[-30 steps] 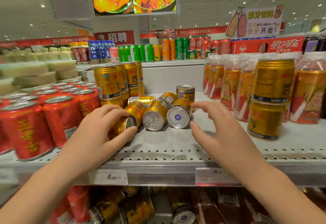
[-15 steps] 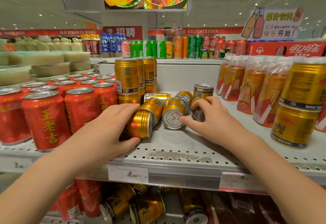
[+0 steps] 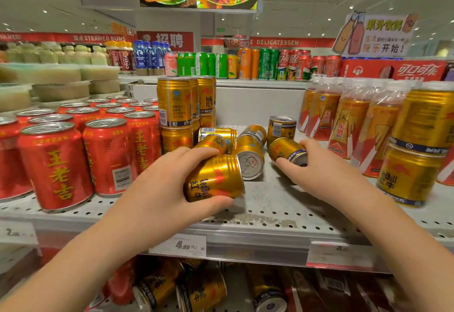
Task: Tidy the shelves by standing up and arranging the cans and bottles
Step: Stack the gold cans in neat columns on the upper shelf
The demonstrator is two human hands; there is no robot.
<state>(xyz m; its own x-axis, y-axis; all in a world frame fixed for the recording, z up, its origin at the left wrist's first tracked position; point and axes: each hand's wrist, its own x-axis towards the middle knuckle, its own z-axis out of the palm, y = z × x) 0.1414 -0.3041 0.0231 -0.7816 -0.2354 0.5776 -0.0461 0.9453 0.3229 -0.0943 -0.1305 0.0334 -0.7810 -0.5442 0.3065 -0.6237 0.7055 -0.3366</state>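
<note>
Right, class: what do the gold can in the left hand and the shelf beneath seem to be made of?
Gold can: likely metal, glossy printed finish; ribbed wall, bright highlights. Shelf: probably painted metal, matt grey; punched holes, worn patch.

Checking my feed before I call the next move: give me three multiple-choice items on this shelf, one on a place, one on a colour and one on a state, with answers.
1. Where do the red cans stand relative to the left hand?
A) to its left
B) to its right
C) behind the plastic bottles

2. What colour is the gripped can in the left hand?
A) green
B) gold
C) blue

3. The middle can, between the left hand and the right hand, is:
A) upright
B) stacked on another can
C) lying on its side

Answers:
1 A: the red cans fill the shelf left of that hand.
2 B: its body is gold with red print.
3 C: its silver end faces the camera and its side rests on the shelf.
</note>
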